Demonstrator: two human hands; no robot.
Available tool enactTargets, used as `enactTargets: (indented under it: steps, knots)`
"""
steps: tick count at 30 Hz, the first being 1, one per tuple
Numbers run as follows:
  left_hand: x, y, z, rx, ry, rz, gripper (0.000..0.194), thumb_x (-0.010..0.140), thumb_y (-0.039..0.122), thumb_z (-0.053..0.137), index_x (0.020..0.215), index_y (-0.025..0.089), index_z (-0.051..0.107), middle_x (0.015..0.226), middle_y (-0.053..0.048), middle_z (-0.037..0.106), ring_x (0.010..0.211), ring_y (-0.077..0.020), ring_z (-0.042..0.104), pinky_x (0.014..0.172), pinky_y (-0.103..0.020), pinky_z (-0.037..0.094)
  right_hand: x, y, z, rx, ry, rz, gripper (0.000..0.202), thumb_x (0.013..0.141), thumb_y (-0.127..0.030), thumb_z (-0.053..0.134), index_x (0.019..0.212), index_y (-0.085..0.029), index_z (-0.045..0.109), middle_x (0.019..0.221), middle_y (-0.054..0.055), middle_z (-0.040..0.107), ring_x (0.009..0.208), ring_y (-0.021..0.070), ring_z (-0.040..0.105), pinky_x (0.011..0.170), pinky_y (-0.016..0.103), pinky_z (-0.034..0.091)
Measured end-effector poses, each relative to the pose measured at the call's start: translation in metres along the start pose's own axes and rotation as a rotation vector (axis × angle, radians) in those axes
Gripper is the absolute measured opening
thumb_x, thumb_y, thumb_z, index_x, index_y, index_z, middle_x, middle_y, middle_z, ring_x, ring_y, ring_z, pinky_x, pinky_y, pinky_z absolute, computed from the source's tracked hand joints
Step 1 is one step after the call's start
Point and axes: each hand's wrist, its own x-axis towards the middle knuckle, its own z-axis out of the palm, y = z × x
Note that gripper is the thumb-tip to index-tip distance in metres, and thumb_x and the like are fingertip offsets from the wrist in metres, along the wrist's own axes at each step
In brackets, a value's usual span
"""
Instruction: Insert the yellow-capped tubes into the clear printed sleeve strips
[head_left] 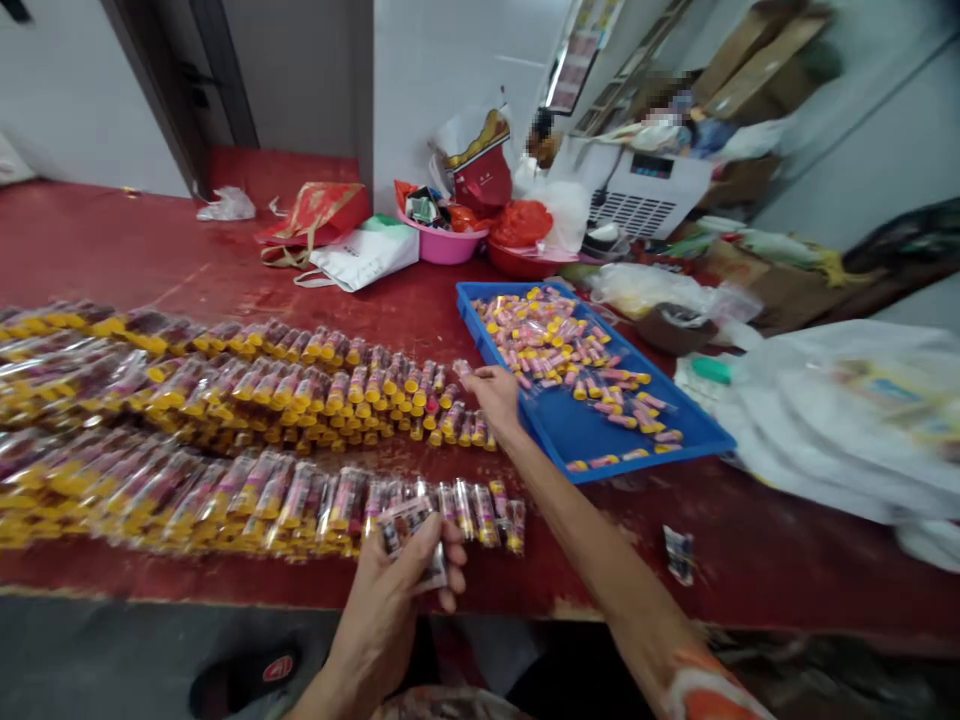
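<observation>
Left hand (394, 580): closed round packet (403, 524), long axis slanting far-left to near-right
Right hand (495, 395): fingertips nearly together beside tubes (289, 490); grip unclear
Yellow ends: mostly facing near edge
Room: bare table (750, 560) nearside of tray (553, 422)

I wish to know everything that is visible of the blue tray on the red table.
The blue tray is shallow and roughly rectangular, with low raised walls, and looks like plastic. It lies on the red table, turned at an angle. Pink-and-yellow tubes are loosely heaped toward its far end; fewer are scattered nearer, where bare blue floor shows. The right hand is at its left side; whether hand or forearm touches it is unclear.
</observation>
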Motion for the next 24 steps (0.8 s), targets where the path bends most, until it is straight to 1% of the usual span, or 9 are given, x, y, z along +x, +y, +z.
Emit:
enactTargets:
  steps: [4,7,9,11,14,17,19,21,24]
  knots:
    - [-0.013,0.012,-0.004,0.008,0.05,0.028,0.033,0.066,0.043,0.078,0.071,0.012,0.069,0.062,-0.005,0.064,0.051,-0.0116,0.057,0.043,-0.019,0.044,0.04,0.006,0.024,-0.271,0.009,0.092,0.032,0.091,-0.04,0.054,0.11,-0.015,0.058,0.109,0.007,0.06,0.096,0.0173,0.06,0.084,0.039,0.052]
    - [-0.013,0.011,-0.005,-0.005,0.077,0.01,0.034,0.064,0.045,0.079,0.074,0.013,0.07,0.062,-0.005,0.064,0.051,-0.0125,0.057,0.042,-0.02,0.044,0.043,0.005,0.031,-0.402,-0.056,0.057,0.033,0.091,-0.039,0.055,0.112,-0.015,0.057,0.112,0.007,0.06,0.097,0.0179,0.06,0.084,0.04,0.052]
    - [-0.009,0.005,-0.005,-0.033,0.063,-0.05,0.037,0.064,0.046,0.078,0.077,0.013,0.071,0.061,-0.005,0.064,0.05,-0.014,0.057,0.041,-0.021,0.045,0.035,0.003,0.024,-0.467,-0.093,-0.015,0.034,0.088,-0.042,0.058,0.108,-0.015,0.059,0.108,0.007,0.062,0.096,0.0181,0.06,0.085,0.038,0.051]
    - [-0.005,-0.003,-0.005,-0.062,0.029,-0.132,0.038,0.064,0.045,0.078,0.081,0.011,0.071,0.061,-0.006,0.065,0.051,-0.017,0.06,0.04,-0.024,0.046,0.024,0.004,0.001,-0.523,-0.085,-0.104,0.033,0.087,-0.044,0.059,0.107,-0.018,0.062,0.107,0.005,0.063,0.102,0.0187,0.059,0.09,0.035,0.047]
    - [-0.001,-0.017,-0.004,-0.072,0.004,-0.212,0.039,0.061,0.038,0.081,0.085,0.009,0.071,0.066,-0.009,0.069,0.055,-0.0201,0.065,0.046,-0.027,0.051,0.012,0.018,-0.063,-0.622,0.018,-0.164,0.029,0.094,-0.039,0.046,0.112,-0.022,0.061,0.119,0.007,0.06,0.117,0.0203,0.052,0.1,0.033,0.039]
    - [0.002,-0.028,0.002,-0.029,0.011,-0.215,0.04,0.06,0.035,0.084,0.088,0.009,0.071,0.075,-0.012,0.072,0.061,-0.0205,0.068,0.054,-0.027,0.055,0.016,0.046,-0.135,-0.747,0.125,-0.059,0.029,0.095,-0.028,0.043,0.109,-0.011,0.061,0.12,0.018,0.057,0.117,0.0279,0.051,0.097,0.041,0.04]
    - [0.005,-0.033,0.008,0.002,0.021,-0.201,0.041,0.059,0.035,0.085,0.088,0.009,0.071,0.076,-0.012,0.073,0.063,-0.021,0.069,0.056,-0.028,0.056,0.025,0.069,-0.17,-0.807,0.122,0.021,0.028,0.092,-0.031,0.052,0.109,-0.01,0.06,0.116,0.015,0.058,0.109,0.0252,0.056,0.093,0.043,0.045]
    - [0.009,-0.037,0.014,0.016,0.013,-0.2,0.041,0.057,0.034,0.086,0.085,0.009,0.071,0.075,-0.012,0.073,0.063,-0.0205,0.069,0.057,-0.027,0.056,0.034,0.089,-0.19,-0.834,0.094,0.07,0.032,0.09,-0.035,0.057,0.114,-0.013,0.057,0.115,0.009,0.059,0.103,0.0207,0.058,0.089,0.042,0.05]
    - [0.013,-0.041,0.022,0.003,-0.011,-0.204,0.037,0.058,0.032,0.085,0.082,0.009,0.069,0.077,-0.011,0.074,0.063,-0.0202,0.07,0.06,-0.029,0.058,0.042,0.108,-0.198,-0.822,0.073,0.071,0.035,0.09,-0.037,0.057,0.116,-0.014,0.055,0.115,0.008,0.058,0.099,0.0187,0.06,0.085,0.039,0.053]
